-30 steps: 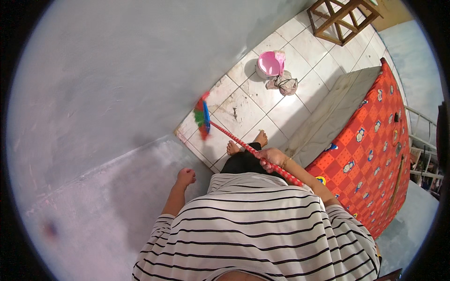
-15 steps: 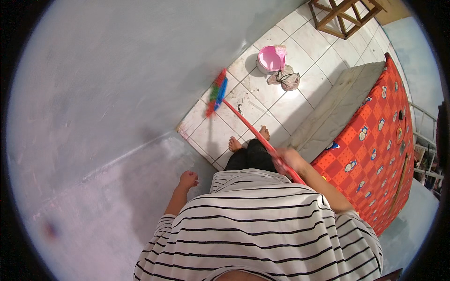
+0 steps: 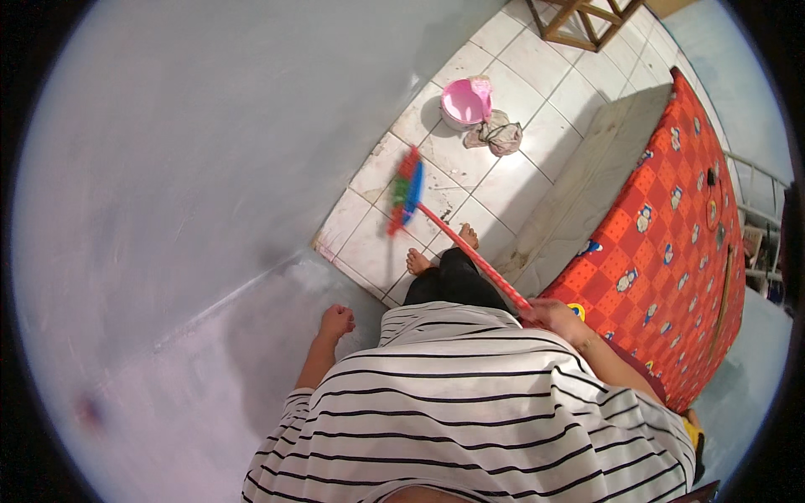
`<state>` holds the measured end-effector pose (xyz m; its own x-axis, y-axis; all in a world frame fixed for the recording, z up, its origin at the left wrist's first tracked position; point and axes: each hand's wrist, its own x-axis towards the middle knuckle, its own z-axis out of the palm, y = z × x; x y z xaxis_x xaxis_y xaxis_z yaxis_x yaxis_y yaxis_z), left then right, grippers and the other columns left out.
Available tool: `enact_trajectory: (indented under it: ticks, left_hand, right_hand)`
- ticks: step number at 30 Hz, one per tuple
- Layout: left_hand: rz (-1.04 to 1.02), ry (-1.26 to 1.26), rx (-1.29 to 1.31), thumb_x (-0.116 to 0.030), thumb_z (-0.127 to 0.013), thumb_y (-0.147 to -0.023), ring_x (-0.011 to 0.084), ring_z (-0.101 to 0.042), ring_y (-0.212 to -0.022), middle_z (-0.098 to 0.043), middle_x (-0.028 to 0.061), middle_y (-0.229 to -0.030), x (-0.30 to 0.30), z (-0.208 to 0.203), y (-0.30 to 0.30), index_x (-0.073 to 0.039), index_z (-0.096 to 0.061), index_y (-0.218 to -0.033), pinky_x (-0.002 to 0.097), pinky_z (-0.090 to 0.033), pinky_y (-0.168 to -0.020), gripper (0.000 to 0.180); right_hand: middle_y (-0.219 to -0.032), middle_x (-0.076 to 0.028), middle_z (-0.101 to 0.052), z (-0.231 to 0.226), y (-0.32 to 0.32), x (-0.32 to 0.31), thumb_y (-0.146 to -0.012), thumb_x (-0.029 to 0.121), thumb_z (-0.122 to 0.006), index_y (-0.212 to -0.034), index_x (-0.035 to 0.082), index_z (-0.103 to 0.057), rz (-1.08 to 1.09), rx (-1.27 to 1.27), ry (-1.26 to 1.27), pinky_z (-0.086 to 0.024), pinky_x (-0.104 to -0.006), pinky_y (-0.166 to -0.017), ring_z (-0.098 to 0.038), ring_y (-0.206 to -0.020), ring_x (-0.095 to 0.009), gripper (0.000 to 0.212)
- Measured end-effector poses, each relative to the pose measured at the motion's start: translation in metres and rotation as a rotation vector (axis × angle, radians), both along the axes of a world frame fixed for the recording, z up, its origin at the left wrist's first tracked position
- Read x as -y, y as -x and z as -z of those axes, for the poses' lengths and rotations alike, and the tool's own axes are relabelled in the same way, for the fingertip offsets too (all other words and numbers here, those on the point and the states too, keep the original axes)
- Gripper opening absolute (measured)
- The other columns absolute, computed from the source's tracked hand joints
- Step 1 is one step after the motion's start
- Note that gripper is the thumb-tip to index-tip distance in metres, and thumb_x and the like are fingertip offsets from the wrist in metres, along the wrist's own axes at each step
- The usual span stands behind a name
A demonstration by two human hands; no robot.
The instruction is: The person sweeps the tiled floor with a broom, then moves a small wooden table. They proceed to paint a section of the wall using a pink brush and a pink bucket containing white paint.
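Observation:
My right hand (image 3: 549,317) is wrapped round the red handle of a broom (image 3: 474,256), close to my waist on the right. The broom head (image 3: 406,193), with red, green and blue bristles, is out in front of my feet near the wall; it is slightly blurred, and I cannot tell whether it touches the floor. Dark bits of dirt (image 3: 445,203) lie on the tiles just beyond my feet. My left hand (image 3: 338,321) hangs at my left side, fingers curled in with nothing visible in them.
A pink bucket (image 3: 461,113) with a pink piece on its rim stands ahead, a crumpled cloth (image 3: 496,134) beside it. To the right is a mattress (image 3: 579,176) with a red patterned cover (image 3: 662,243). A wooden stand (image 3: 591,25) is at the far end. Grey wall (image 3: 210,151) borders the left.
The broom head has swung right and nearer to my feet. My right hand has drawn back and to the right with the handle. The view has shifted slightly; my left hand stays put.

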<state>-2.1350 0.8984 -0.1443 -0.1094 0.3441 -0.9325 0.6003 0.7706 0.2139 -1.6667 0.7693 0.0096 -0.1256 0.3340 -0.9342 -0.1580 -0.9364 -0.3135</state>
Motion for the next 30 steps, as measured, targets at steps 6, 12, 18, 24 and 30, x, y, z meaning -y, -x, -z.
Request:
enact_trajectory:
  ticks: [6, 12, 18, 24, 30]
  left_hand:
    - [0.054, -0.021, -0.015, -0.013, -0.055, -0.079, 0.0181, -0.058, -0.054, -0.058, 0.0102, -0.071, -0.016, -0.01, -0.012, 0.001, -0.053, -0.085, 0.029, -0.049, -0.046, 0.015]
    - [-0.023, -0.096, -0.001, -0.01, -0.054, -0.078, 0.0186, -0.058, -0.053, -0.057, 0.0109, -0.071, -0.036, -0.029, -0.022, 0.001, -0.052, -0.086, 0.0289, -0.048, -0.046, 0.014]
    - [0.249, -0.093, 0.087, -0.011, -0.054, -0.076, 0.0194, -0.057, -0.051, -0.056, 0.0115, -0.069, -0.025, -0.009, -0.021, 0.001, -0.052, -0.082, 0.0293, -0.046, -0.043, 0.014]
    - [0.273, -0.05, 0.018, -0.012, -0.054, -0.077, 0.0172, -0.055, -0.048, -0.056, 0.0082, -0.064, -0.055, -0.01, -0.078, 0.002, -0.054, -0.077, 0.0293, -0.045, -0.043, 0.014]
    - [0.637, -0.275, 0.042, -0.013, -0.056, -0.077, 0.0131, -0.053, -0.049, -0.056, 0.0048, -0.063, -0.123, -0.057, -0.189, -0.001, -0.056, -0.076, 0.0275, -0.045, -0.047, 0.012]
  right_hand:
    - [-0.045, -0.001, -0.036, 0.095, 0.026, -0.099, -0.086, 0.024, -0.044, -0.064, 0.009, -0.043, 0.484, -0.396, 0.147, -0.024, -0.0268, -0.031, -0.032, -0.033, -0.012, 0.027]
    - [-0.046, 0.0, -0.036, 0.107, -0.029, -0.022, -0.087, 0.025, -0.045, -0.069, 0.012, -0.041, 0.512, -0.379, 0.192, -0.024, -0.0249, -0.031, -0.03, -0.033, -0.012, 0.023]
    - [-0.063, -0.002, -0.052, 0.013, -0.05, 0.041, -0.084, 0.018, -0.051, -0.089, 0.005, -0.053, 0.395, -0.213, 0.146, -0.038, -0.0229, -0.046, -0.048, -0.051, -0.01, 0.014]
    - [-0.054, 0.002, -0.045, -0.02, -0.043, 0.013, -0.083, 0.019, -0.055, -0.087, 0.005, -0.055, 0.446, -0.177, 0.024, -0.03, -0.0217, -0.035, -0.039, -0.039, -0.007, 0.015]
    - [-0.049, 0.002, -0.04, 0.029, -0.046, -0.013, -0.084, 0.018, -0.052, -0.079, 0.01, -0.049, 0.621, -0.382, 0.084, -0.023, -0.0266, -0.029, -0.031, -0.031, -0.009, 0.01]
